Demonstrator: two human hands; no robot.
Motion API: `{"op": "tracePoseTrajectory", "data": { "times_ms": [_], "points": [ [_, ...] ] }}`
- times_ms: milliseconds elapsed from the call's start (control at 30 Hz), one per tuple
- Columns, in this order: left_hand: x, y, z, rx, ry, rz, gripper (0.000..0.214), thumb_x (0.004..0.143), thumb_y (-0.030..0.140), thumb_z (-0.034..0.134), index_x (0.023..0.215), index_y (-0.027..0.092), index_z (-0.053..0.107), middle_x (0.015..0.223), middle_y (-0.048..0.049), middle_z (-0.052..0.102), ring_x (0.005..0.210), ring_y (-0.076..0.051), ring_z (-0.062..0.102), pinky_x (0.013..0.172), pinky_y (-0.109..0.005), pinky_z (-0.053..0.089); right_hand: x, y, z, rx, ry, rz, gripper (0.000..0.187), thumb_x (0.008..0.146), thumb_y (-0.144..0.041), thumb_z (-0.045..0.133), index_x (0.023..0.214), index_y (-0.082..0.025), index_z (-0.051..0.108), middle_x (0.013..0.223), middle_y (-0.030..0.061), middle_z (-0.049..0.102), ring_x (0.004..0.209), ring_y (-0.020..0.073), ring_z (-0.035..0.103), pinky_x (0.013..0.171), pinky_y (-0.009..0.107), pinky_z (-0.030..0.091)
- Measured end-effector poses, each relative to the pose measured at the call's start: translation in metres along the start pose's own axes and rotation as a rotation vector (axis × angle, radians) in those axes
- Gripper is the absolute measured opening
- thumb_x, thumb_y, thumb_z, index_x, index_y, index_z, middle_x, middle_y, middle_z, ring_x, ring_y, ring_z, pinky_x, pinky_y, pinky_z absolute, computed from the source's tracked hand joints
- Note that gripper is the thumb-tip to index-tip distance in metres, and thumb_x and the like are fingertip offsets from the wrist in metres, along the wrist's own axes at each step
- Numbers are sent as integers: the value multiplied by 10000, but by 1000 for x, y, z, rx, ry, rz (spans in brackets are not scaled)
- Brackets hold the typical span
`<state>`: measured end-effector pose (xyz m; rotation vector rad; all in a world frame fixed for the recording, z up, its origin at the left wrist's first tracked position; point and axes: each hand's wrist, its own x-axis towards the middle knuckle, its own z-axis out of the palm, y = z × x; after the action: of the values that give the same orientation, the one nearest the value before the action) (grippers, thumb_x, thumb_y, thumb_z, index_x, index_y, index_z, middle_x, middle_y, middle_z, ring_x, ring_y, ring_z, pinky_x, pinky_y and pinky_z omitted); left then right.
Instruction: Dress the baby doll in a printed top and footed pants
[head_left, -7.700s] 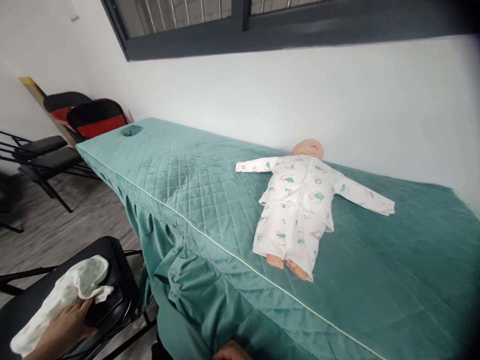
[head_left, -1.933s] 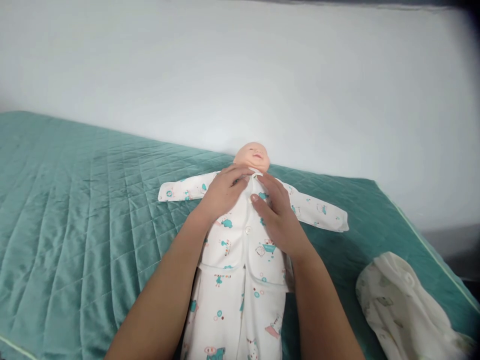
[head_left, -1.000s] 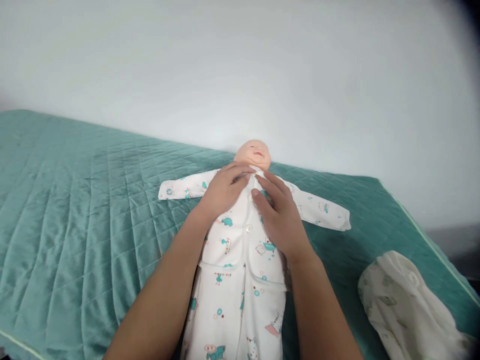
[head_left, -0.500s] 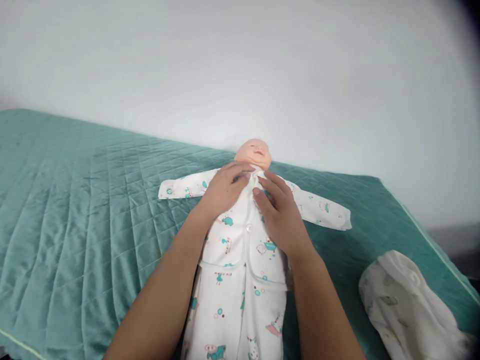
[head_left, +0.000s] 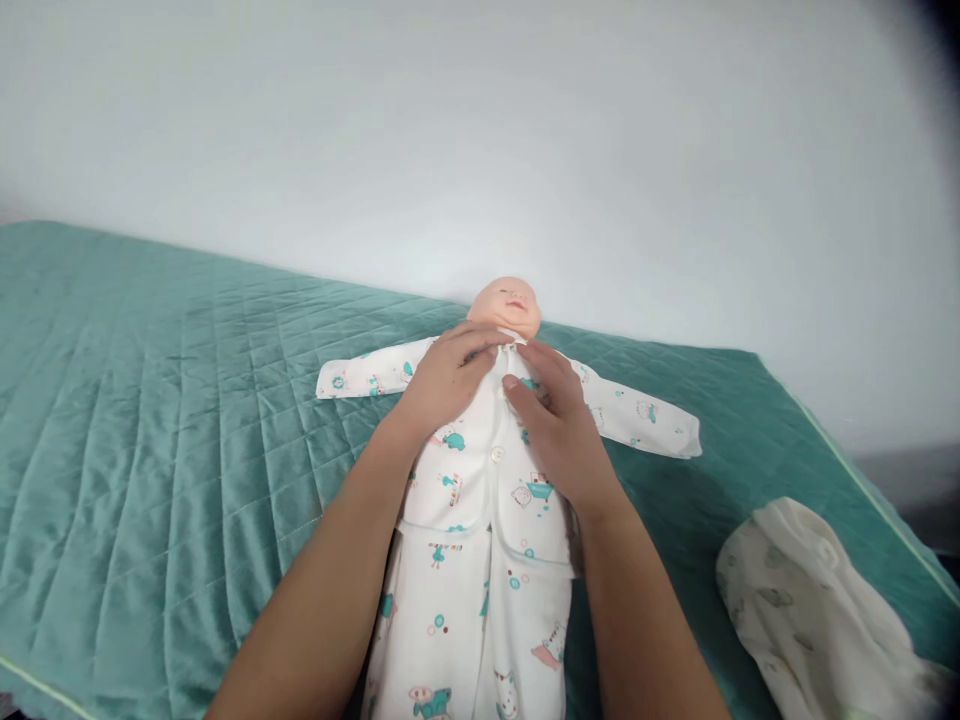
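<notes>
A baby doll [head_left: 507, 304] lies face up on the teal quilted bed [head_left: 165, 400], dressed in a white printed top [head_left: 465, 470] with buttons down the front and matching trousers [head_left: 465, 630]. My left hand [head_left: 447, 378] rests on the doll's upper chest, its fingers pressed together on the fabric at the collar. My right hand [head_left: 556, 426] lies just beside it, fingers curled onto the top button area near the neck. The fingertips of both hands meet at the collar, and what they pinch there is hidden.
A crumpled cream garment [head_left: 810, 610] lies on the bed at the lower right, close to the bed's right edge. A white wall [head_left: 480, 150] runs right behind the doll's head. Bare teal quilt stretches to the left.
About eight seconds ago my left hand was on the cream garment on a chair; that garment now lies on the bed. In the last second both hands stayed at the doll's collar, fingers shifting slightly.
</notes>
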<state>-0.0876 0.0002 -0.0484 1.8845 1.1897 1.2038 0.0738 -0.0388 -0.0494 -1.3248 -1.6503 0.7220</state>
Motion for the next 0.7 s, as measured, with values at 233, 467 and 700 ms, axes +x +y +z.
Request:
{"op": "tracePoseTrajectory", "data": {
  "times_ms": [233, 467, 700],
  "points": [
    [-1, 4, -1, 115, -65, 61, 426, 984, 162, 384, 1281, 270, 670, 1428, -20, 622, 1378, -190, 510, 1199, -378, 368, 4, 2, 3, 340, 155, 151, 272, 887, -442, 637, 1075, -248, 667, 1300, 45, 676, 1194, 238, 617, 1002, 405, 503],
    [-1, 3, 3, 3, 22, 48, 172, 957, 269, 544, 1026, 235, 698, 1269, -42, 703, 1245, -207, 606, 1115, -386, 453, 3, 6, 0, 349, 190, 159, 212, 883, -412, 642, 779, -230, 673, 1329, 26, 679, 1179, 240, 638, 944, 368, 518],
    [-4, 12, -11, -139, -160, -16, 188, 928, 313, 603, 780, 226, 678, 1397, -26, 642, 1378, -227, 531, 1187, -419, 381, 2, 2, -3, 320, 198, 48, 325, 914, -400, 605, 644, -234, 677, 1238, 7, 731, 1257, 255, 612, 1120, 418, 419]
  ]
}}
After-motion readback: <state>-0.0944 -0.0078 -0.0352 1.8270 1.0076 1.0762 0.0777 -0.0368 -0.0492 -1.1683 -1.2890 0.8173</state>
